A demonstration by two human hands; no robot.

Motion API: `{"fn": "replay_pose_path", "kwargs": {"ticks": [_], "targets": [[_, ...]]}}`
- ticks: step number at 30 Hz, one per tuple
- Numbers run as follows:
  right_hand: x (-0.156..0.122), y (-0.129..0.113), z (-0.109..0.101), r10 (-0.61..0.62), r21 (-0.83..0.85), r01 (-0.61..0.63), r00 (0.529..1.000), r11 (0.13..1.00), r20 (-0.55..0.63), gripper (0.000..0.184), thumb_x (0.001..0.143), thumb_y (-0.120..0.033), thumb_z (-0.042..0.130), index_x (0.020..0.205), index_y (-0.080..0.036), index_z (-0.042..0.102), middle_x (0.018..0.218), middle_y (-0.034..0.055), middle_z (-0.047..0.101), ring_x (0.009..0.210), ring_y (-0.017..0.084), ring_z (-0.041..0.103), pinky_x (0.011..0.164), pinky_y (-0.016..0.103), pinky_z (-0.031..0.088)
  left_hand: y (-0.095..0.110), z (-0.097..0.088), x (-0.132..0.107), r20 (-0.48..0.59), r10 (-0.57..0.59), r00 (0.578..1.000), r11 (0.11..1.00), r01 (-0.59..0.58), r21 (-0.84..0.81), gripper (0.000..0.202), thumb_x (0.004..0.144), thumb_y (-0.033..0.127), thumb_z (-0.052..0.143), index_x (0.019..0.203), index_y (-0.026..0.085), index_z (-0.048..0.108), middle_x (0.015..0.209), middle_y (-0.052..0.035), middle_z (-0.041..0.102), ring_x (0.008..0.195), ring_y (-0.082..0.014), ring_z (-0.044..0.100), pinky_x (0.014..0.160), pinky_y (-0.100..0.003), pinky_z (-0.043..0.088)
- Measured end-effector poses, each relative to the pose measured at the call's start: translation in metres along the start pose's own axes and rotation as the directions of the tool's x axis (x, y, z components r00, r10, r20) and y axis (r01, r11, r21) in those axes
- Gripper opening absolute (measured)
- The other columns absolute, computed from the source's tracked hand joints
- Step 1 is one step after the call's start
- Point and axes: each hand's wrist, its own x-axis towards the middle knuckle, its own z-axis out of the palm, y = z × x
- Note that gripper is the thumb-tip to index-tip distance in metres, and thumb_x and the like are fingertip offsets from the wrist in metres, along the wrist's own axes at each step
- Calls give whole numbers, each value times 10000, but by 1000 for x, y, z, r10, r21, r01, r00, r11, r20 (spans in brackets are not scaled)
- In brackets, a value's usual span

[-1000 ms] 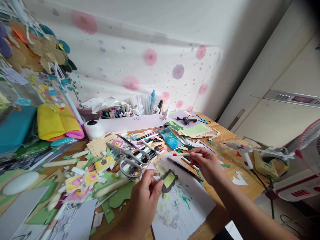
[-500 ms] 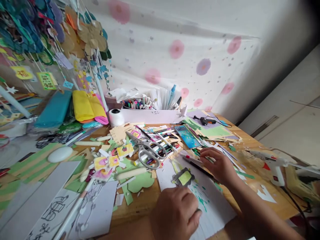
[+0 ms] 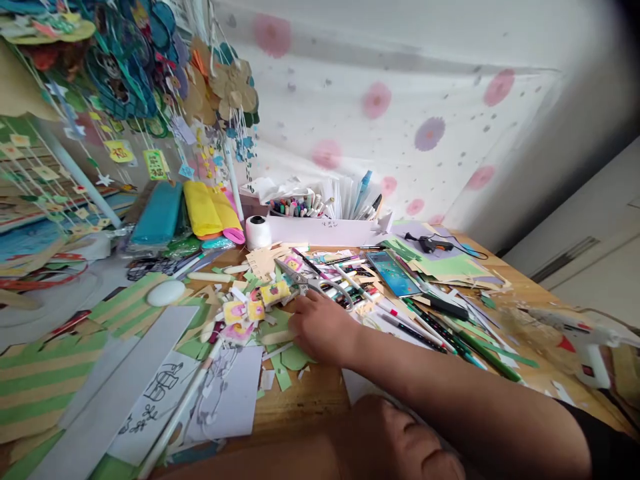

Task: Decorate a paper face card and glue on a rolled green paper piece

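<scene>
Overlapping the handle end of the grey metal scissors (image 3: pixel 306 284): right hand (image 3: pixel 323 327), fingers bent; whether clamped or just beside, cannot tell. Scissors lie among slim multicoloured pens (image 3: pixel 347 279) and green paper scraps (image 3: pixel 296 358), blades toward a white, black-topped spool (image 3: pixel 259 233). Left hand (image 3: pixel 410 441) low, before a white paper sheet (image 3: pixel 354 383), fingers curled together; any hold hidden.

A floral sheet (image 3: pixel 395 143) hangs before you on the white wall (image 3: pixel 450 30). Right of your wooden table (image 3: pixel 310 398) stands a pale cabinet (image 3: pixel 590 220).
</scene>
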Motion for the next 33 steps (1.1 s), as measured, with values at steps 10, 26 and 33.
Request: {"fn": "replay_pose_path", "kwargs": {"ticks": [10,26,33], "targets": [[-42,33,-35,576,990,114,805,85,-143,174,746,-312,630,846,-172,604,781,25,645,669,155,600,590,276,493,-7,-4,-3,-132,-300,945,938,266,-223,107,851,234,532,765,191,578,583,31,649,521,-113,605,491,-256,397],[11,12,-23,163,181,-172,985,968,60,244,937,-270,512,908,-174,734,936,72,720,872,179,652,702,241,455,-10,13,-3,-56,-59,997,995,55,-86,211,799,301,577,628,196,511,486,50,534,428,-87,467,390,-262,257],[66,19,-13,169,-128,-155,980,980,107,164,781,-187,644,880,-127,760,1028,208,695,990,386,622,718,434,507,-9,27,-14,121,-136,983,982,150,-119,309,875,246,555,574,197,506,457,58,510,410,-75,419,374,-241,233]]}}
